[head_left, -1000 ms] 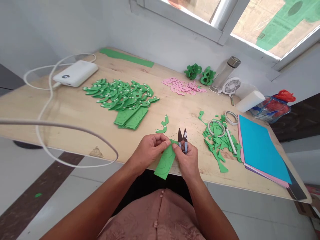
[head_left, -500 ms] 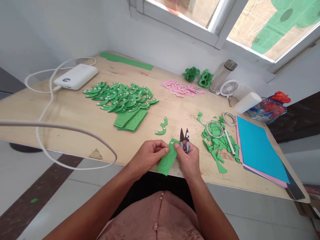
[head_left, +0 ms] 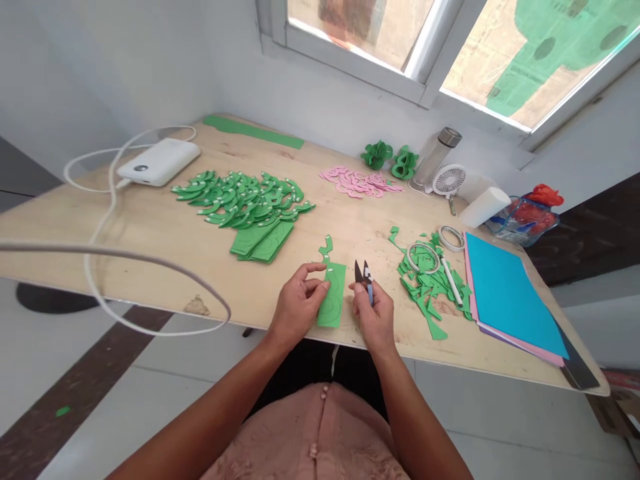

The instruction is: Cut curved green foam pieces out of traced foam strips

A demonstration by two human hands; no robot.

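1. Floor (head_left: 175, 387), pale tile with a dark band, below the green sheet (head_left: 332, 300).
2. The green sheet itself, pencilled with curves, above the table's near edge; my left hand (head_left: 301, 300) has thumb and fingertips pinched on its left side.
3. My right hand (head_left: 374, 313), just right of the sheet, fingers wrapped around snips (head_left: 364, 275), blades parted.
4. Table (head_left: 240, 300), pale wood, grain visible, spreading to both sides of the sheet.
5. One curved cut-out (head_left: 328, 245), just beyond the sheet.
6. Right of the sheet: scraps (head_left: 425, 287); farther right, blue paper (head_left: 513, 290).
7. Left and beyond: stacked rectangles (head_left: 270, 241), heaped curved pieces (head_left: 245, 197).
8. Well beyond the sheet: pink cut-outs (head_left: 357, 181), bottle (head_left: 434, 160), small fan (head_left: 449, 180).
9. Farthest from the sheet: white wall (head_left: 230, 67), window frame (head_left: 360, 75).
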